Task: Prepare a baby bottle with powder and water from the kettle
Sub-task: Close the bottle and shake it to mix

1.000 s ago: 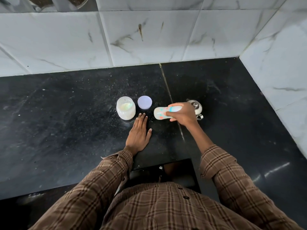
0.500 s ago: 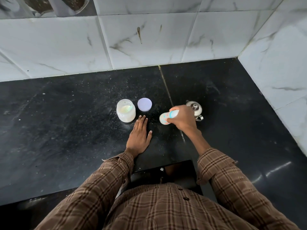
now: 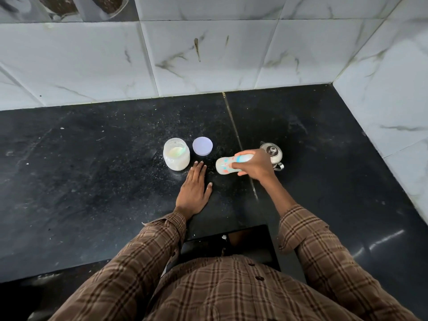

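Hidden and cut-off parts

The right hand (image 3: 253,166) covers the baby bottle's (image 3: 224,165) top end and part of the kettle (image 3: 273,154); glass jars (image 3: 81,5) (far left) are cropped by the edge.

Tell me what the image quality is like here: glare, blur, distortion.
Head view: wide-angle bending curves the tile lines and counter edge; streaks of glare lie on the black counter near the right sleeve; the baby bottle gripped by the right hand looks slightly soft, perhaps motion blur; the left hand, powder jar and kettle are sharp.
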